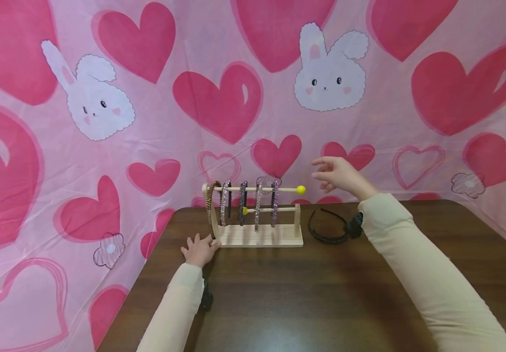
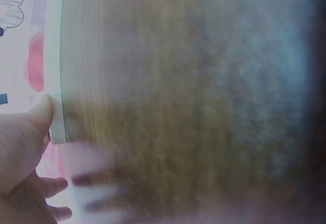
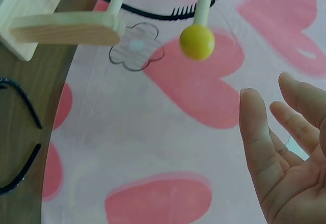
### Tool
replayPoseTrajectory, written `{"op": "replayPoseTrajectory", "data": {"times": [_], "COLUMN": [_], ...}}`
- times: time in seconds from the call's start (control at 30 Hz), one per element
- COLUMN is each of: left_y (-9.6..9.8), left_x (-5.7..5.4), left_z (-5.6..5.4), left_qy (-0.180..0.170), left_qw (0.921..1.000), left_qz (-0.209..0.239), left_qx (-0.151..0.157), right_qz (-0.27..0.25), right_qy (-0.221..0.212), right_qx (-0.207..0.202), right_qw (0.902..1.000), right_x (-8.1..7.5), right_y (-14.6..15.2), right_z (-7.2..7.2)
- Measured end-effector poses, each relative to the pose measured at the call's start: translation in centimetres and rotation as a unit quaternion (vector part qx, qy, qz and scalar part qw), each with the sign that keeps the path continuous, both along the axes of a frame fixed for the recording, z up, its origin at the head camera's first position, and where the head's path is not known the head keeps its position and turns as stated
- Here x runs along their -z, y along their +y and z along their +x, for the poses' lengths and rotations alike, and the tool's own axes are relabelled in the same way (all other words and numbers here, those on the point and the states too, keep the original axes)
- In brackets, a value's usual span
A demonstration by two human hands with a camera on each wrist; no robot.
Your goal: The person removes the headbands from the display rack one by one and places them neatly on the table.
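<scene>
A light wooden stand [image 1: 262, 238] carries several headbands on its upper rod, among them a brown one [image 1: 209, 210] at the left end, a silver one [image 1: 258, 210] and a purple one [image 1: 275, 205]. My left hand [image 1: 199, 251] rests at the stand's front left corner, its thumb touching the edge of the base [image 2: 55, 71] and the other fingers spread. Up in the air, to the right of the upper rod's yellow ball [image 1: 301, 189], my right hand [image 1: 338, 175] holds nothing; its fingers [image 3: 254, 117] are loosely bent and apart.
A black toothed headband [image 1: 327, 239] lies on the brown table [image 1: 279, 293], right of the stand. A lower rod with its own yellow ball [image 1: 245, 210] runs below the upper one. Behind the table hangs a pink cloth [image 1: 270, 112] printed with hearts and rabbits.
</scene>
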State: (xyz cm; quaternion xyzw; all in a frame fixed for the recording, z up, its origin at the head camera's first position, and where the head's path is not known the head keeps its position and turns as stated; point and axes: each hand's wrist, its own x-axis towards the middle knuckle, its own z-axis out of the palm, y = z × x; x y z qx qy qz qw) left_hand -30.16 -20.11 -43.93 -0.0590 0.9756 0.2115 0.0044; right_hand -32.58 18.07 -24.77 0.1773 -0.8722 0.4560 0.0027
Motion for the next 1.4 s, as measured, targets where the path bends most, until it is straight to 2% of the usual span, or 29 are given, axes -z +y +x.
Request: {"op": "replayPoseTrajectory", "data": {"times": [0.43, 0.73, 1.03, 1.4], "left_y": [0.0, 0.0, 0.1, 0.1], "left_x": [0.1, 0.1, -0.2, -0.3], "left_z": [-0.1, 0.0, 0.3, 0.4], "left_qy": [0.0, 0.007, 0.005, 0.004], "left_qw": [0.9999, 0.9999, 0.9999, 0.9999], "left_qz": [0.012, 0.009, 0.011, 0.01], "left_qx": [-0.009, -0.003, -0.006, -0.004], "right_qz": [-0.001, 0.001, 0.021, 0.014], "right_qy": [-0.007, -0.009, -0.01, -0.034], "right_qx": [-0.016, -0.043, -0.041, -0.044], "right_qw": [0.9998, 0.999, 0.9989, 0.9984], "right_x": [-0.2, 0.3, 0.9, 1.9], "right_y": [-3.2, -4.8, -6.4, -8.1], "right_z": [-0.3, -0.4, -0.4, -0.5]}}
